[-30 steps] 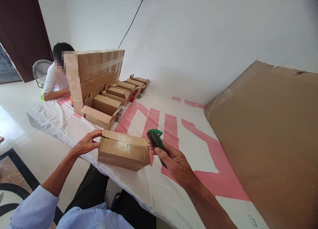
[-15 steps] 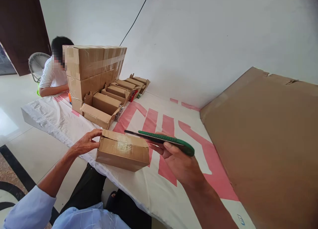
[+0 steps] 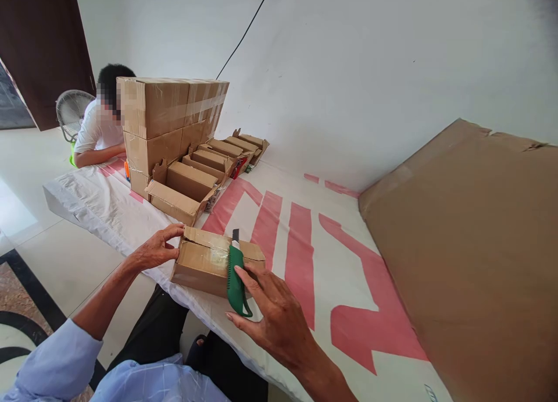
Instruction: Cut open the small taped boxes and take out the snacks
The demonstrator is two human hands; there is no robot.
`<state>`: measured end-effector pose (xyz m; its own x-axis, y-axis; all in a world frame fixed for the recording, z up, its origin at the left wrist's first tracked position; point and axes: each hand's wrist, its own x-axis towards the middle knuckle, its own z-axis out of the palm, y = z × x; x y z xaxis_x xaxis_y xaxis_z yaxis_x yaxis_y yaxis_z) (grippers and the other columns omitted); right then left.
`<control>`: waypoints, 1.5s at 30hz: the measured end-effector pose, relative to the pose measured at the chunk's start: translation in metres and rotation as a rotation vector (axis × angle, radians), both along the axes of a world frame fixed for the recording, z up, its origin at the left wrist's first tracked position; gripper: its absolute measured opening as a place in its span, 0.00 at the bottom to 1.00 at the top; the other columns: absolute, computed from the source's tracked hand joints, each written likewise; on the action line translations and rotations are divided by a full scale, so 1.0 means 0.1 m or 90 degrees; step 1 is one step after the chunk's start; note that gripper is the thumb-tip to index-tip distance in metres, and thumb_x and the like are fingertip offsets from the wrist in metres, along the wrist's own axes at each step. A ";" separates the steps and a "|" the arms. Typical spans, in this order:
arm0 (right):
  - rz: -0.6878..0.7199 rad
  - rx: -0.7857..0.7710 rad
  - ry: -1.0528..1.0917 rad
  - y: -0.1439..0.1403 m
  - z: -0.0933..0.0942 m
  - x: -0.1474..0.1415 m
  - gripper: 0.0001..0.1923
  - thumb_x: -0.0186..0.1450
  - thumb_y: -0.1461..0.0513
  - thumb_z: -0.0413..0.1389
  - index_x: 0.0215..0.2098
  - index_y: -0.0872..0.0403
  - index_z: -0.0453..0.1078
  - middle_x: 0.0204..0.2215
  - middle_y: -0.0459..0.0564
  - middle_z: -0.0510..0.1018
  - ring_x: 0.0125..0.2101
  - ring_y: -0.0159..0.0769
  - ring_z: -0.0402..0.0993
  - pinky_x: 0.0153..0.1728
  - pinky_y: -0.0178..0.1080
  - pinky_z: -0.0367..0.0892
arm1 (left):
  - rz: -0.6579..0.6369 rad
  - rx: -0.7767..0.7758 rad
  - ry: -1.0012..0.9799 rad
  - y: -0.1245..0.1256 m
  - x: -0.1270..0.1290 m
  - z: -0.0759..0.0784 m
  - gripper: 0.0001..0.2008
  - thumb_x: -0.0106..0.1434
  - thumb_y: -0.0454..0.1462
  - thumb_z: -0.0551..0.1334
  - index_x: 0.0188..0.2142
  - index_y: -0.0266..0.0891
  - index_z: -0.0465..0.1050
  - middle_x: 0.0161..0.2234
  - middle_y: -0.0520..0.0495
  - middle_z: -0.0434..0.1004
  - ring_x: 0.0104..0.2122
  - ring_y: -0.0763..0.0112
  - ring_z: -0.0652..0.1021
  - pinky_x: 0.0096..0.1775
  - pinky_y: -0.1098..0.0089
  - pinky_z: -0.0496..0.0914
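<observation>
A small cardboard box (image 3: 200, 269) lies in front of me at the table edge, its top flaps meeting under shiny clear tape. My left hand (image 3: 159, 251) grips the box's left end, thumb and fingers at the corner. Above its right part, my right hand (image 3: 272, 303) holds a green utility knife (image 3: 236, 277) between thumb and fingers. The blade is out and points away from me, towards the far edge of the box. Whether the knife touches the box I cannot tell.
Taped cardboard boxes (image 3: 163, 111) stand stacked at the back left, with several open boxes (image 3: 176, 201) in a row beside them. Behind the stack a person in a white shirt (image 3: 102, 131) leans on the table. A large cardboard sheet (image 3: 471, 233) borders the right side.
The knife has swung from lying sideways, blade to the left, to pointing away from me over the box. My right hand has moved left and down. My left hand keeps its place on the box.
</observation>
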<state>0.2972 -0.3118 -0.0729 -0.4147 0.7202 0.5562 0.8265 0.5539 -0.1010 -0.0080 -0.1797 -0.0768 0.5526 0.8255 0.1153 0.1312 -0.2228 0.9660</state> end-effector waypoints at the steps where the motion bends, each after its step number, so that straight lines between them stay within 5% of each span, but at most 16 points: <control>1: -0.021 0.018 -0.021 -0.02 -0.01 -0.03 0.34 0.67 0.54 0.63 0.68 0.55 0.65 0.56 0.64 0.77 0.53 0.57 0.77 0.51 0.56 0.77 | 0.000 0.003 0.001 0.00 0.00 -0.01 0.24 0.63 0.39 0.71 0.59 0.47 0.79 0.72 0.41 0.61 0.72 0.43 0.60 0.56 0.57 0.75; 6: -0.151 0.045 -0.042 -0.10 -0.04 -0.13 0.24 0.70 0.65 0.51 0.64 0.58 0.66 0.51 0.62 0.82 0.49 0.53 0.79 0.47 0.51 0.77 | -0.010 0.013 0.003 -0.01 -0.01 0.00 0.23 0.63 0.40 0.71 0.58 0.47 0.79 0.72 0.41 0.61 0.72 0.43 0.60 0.55 0.57 0.76; 10: -0.229 -0.065 0.092 -0.01 0.06 -0.05 0.20 0.71 0.66 0.46 0.57 0.56 0.71 0.41 0.56 0.83 0.39 0.47 0.81 0.37 0.45 0.75 | -0.020 0.021 0.000 -0.03 -0.01 0.02 0.24 0.64 0.39 0.70 0.60 0.47 0.78 0.71 0.40 0.62 0.71 0.45 0.61 0.54 0.59 0.77; 15: -0.116 -0.247 0.364 0.21 0.44 0.01 0.18 0.74 0.53 0.51 0.51 0.52 0.76 0.36 0.50 0.82 0.36 0.42 0.79 0.38 0.41 0.74 | -0.030 0.031 -0.017 -0.04 0.01 0.05 0.26 0.63 0.35 0.69 0.61 0.47 0.78 0.68 0.42 0.66 0.69 0.47 0.65 0.54 0.61 0.76; 18: -0.051 -0.323 0.408 0.31 0.66 0.05 0.18 0.71 0.49 0.55 0.48 0.51 0.79 0.30 0.47 0.78 0.30 0.39 0.74 0.34 0.39 0.72 | -0.029 0.021 -0.021 -0.05 0.01 0.05 0.27 0.62 0.34 0.68 0.60 0.48 0.78 0.68 0.42 0.67 0.68 0.47 0.66 0.50 0.63 0.78; 24: 0.009 -0.418 0.373 0.41 0.87 0.21 0.17 0.69 0.49 0.57 0.45 0.50 0.80 0.25 0.45 0.75 0.28 0.38 0.71 0.31 0.39 0.70 | -0.037 0.030 -0.048 -0.04 0.00 0.03 0.27 0.61 0.34 0.69 0.60 0.47 0.79 0.65 0.41 0.70 0.66 0.48 0.68 0.50 0.64 0.78; 35: 0.054 -0.415 0.232 0.55 1.05 0.11 0.15 0.70 0.55 0.52 0.45 0.50 0.79 0.41 0.51 0.84 0.41 0.43 0.77 0.42 0.43 0.71 | -0.021 0.039 -0.033 -0.03 0.00 0.02 0.26 0.61 0.37 0.71 0.60 0.46 0.79 0.64 0.41 0.73 0.68 0.46 0.66 0.60 0.56 0.72; 45: 0.013 -0.420 0.094 0.67 1.43 -0.05 0.17 0.72 0.55 0.48 0.36 0.51 0.78 0.27 0.46 0.75 0.27 0.35 0.65 0.29 0.39 0.58 | -0.030 0.019 0.012 -0.05 -0.01 0.13 0.25 0.63 0.37 0.69 0.60 0.49 0.78 0.71 0.43 0.63 0.70 0.46 0.62 0.51 0.61 0.78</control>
<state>0.2920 -0.2451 0.0699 -0.3850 0.9213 0.0545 0.7679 0.3526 -0.5349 -0.0094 -0.1845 -0.0639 0.5931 0.7949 0.1279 0.1385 -0.2572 0.9564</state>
